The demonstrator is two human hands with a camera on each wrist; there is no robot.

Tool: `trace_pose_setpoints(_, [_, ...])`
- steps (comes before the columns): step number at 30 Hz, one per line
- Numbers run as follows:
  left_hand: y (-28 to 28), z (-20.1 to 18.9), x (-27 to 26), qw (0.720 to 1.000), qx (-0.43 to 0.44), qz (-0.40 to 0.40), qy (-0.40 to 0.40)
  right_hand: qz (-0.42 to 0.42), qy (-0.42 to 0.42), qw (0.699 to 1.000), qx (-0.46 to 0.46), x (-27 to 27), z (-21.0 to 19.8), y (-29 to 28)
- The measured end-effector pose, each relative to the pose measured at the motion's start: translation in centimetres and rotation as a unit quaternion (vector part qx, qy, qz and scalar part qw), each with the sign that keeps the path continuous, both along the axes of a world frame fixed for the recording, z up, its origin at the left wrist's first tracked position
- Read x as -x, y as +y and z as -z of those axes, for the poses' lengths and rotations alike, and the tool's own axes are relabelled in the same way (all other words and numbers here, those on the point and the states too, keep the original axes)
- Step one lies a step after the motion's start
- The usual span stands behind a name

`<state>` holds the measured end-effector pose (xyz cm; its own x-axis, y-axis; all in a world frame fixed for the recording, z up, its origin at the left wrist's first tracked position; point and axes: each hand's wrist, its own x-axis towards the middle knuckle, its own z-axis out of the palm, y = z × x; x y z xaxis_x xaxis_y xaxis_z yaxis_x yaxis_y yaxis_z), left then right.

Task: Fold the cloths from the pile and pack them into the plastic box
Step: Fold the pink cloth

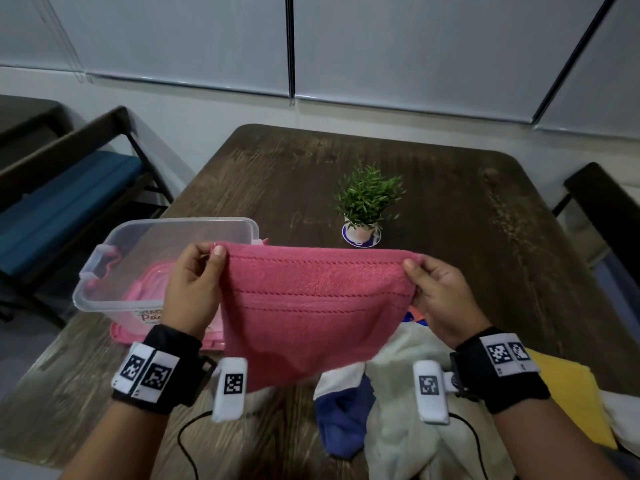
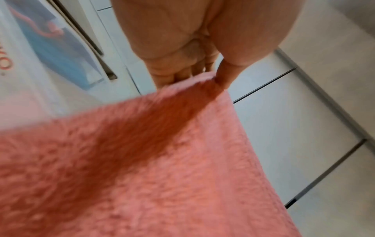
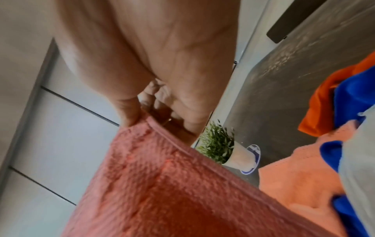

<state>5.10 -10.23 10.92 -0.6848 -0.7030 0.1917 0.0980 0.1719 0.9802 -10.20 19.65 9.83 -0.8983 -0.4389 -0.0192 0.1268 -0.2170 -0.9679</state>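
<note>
The clear plastic box [image 1: 114,271] sat open at the left of the worktop [image 1: 450,220]. The left hand [image 1: 194,289] and right hand [image 1: 440,296] each pinched a top corner of the pink cloth [image 1: 304,313], stretching it flat (probably to fold it evenly) above the pile [image 1: 408,403].

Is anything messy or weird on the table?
Only the cloth pile near the right hand is jumbled. The box sits on its own pink lid. Both hands hold the pink towel level. Nothing spilled.
</note>
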Motion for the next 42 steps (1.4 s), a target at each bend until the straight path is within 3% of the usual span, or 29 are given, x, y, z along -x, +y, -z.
trace_pose_setpoints(3, [-0.5,1.0,0.4,0.999,-0.038,0.011,-0.027,0.022,-0.002,0.999,-0.030,0.0,0.2,-0.7])
trace_pose_setpoints(9, [-0.3,-1.9,-0.5,0.989,-0.079,0.069,0.101,0.019,0.030,0.998,0.044,0.0,-3.1,-1.4])
trace_pose_setpoints(13, [-0.3,-0.6,-2.6,0.986,-0.107,0.085,0.093,-0.031,0.000,0.999,0.009,-1.5,-1.6,-1.0])
trace_pose_setpoints(16, [0.2,3.1,-4.7,0.983,-0.164,0.081,0.027,-0.065,-0.052,0.993,-0.079,-3.4,2.7,-0.2])
trace_pose_setpoints(18, [0.4,6.8,-6.4,0.976,-0.188,0.073,-0.083,-0.095,-0.096,0.982,-0.135,-4.7,6.0,0.7])
trace_pose_setpoints(21, [0.6,12.8,-9.5,0.945,-0.196,0.079,-0.250,-0.143,-0.128,0.955,-0.227,-6.6,10.0,2.1])
trace_pose_setpoints(24, [1.5,16.4,-11.6,0.913,-0.210,0.100,-0.335,-0.187,-0.118,0.930,-0.292,-7.6,13.0,2.9])
trace_pose_setpoints(30, [1.9,18.2,-10.9,0.908,-0.193,0.100,-0.357,-0.211,-0.058,0.895,-0.389,-6.5,15.8,2.4])
trace_pose_setpoints(36, [-0.6,20.6,-7.7,0.910,-0.157,0.066,-0.379,-0.130,0.109,0.853,-0.494,-2.8,13.2,-0.9])
trace_pose_setpoints(42, [-2.0,22.5,-5.3,0.891,-0.027,0.068,-0.448,-0.100,0.157,0.815,-0.548,-0.3,13.6,-3.7])
